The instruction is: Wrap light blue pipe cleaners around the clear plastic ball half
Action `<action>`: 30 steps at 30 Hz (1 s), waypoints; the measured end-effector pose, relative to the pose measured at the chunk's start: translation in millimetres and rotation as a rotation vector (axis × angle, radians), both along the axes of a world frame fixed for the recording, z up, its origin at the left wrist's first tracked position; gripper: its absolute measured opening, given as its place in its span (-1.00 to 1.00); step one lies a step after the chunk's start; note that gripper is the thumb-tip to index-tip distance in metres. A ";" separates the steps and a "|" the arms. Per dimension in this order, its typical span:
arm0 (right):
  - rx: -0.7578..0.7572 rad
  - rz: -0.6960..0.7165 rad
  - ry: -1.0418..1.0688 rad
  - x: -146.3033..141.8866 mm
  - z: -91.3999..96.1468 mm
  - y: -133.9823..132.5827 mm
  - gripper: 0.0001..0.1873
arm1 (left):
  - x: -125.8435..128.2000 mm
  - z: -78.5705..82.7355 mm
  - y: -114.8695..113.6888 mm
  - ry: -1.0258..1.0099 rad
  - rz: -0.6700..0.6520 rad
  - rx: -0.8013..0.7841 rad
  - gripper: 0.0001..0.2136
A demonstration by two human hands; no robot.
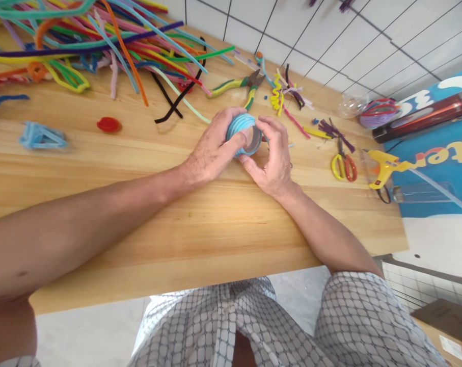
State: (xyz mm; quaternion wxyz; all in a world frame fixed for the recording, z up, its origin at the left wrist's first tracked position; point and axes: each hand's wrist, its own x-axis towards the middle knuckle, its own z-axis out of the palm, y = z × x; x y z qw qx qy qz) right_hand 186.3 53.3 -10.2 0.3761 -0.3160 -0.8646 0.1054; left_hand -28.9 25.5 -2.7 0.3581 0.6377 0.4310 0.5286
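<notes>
"What filled the upper left?"

"Pipe cleaners [150,48], heaped. On my feed, just above centre, the left hand [215,145] pinched a round, blue-wrapped piece [241,121], its thumb over the rim."

"And the right hand [272,158]?"

"It curved around the piece's right side, fingers bent, thumb against the lower edge. Farther right, I saw scissors [344,160], then a yellow glue gun [383,167]."
</notes>
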 end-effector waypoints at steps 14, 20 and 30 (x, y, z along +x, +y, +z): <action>-0.033 -0.029 0.052 -3.9 -11.3 -0.4 -0.10 | 0.1 -3.7 0.8 0.028 -0.033 0.024 -0.65; -0.043 0.011 0.065 -2.8 -10.3 0.4 -0.07 | 0.1 -3.5 0.2 0.036 -0.033 -0.001 -0.64; 0.018 -0.033 0.000 -4.9 -4.7 -1.8 -0.11 | 0.5 1.2 0.8 -0.004 -0.045 0.013 -0.73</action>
